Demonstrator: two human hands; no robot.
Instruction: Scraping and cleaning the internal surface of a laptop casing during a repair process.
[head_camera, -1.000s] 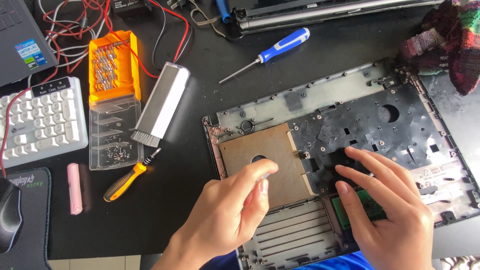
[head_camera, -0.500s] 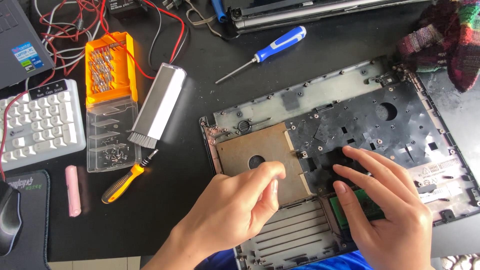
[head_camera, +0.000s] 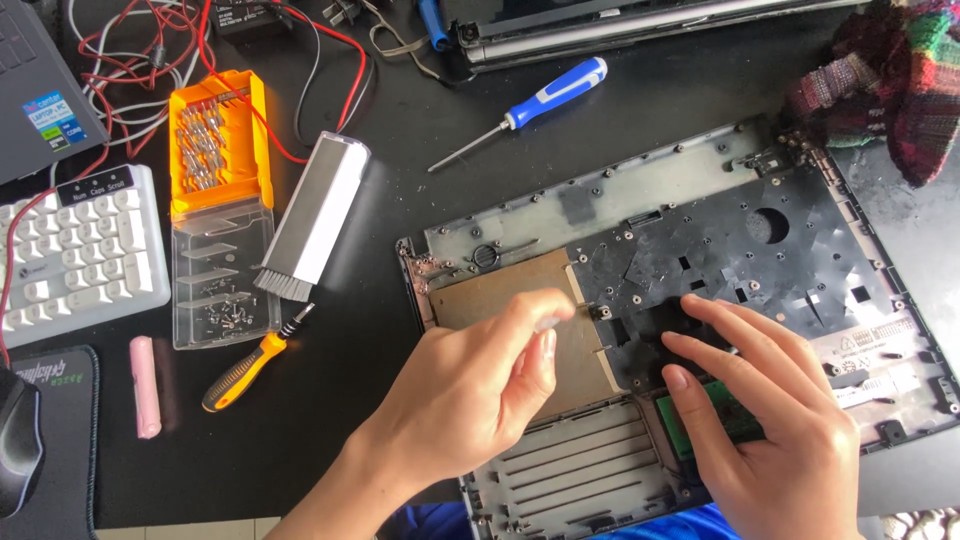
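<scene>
Both hands rest on the laptop base (head_camera: 700, 215) (long axis left-right, slightly tilted): left hand (head_camera: 470, 390) loosely curled, right hand (head_camera: 770, 420) spread flat.

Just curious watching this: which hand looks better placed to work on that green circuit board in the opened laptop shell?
Probably the right hand: its fingers already rest beside the green circuit board, while the left hand hovers over the tan plate.

The laptop shell (head_camera: 700, 230) right of centre is black and grey, with a tan plate (head_camera: 500, 290) and a green board (head_camera: 725, 410). A blue-handled screwdriver (head_camera: 545, 95) lies at top centre. At upper left sit an orange bit case (head_camera: 215, 140), red wires (head_camera: 130, 40) and a white keyboard (head_camera: 70, 250). A yellow-and-black screwdriver (head_camera: 245, 365) and pink stick (head_camera: 145, 385) lie lower left. A multicoloured knit cloth (head_camera: 890, 80) is upper right.
</scene>
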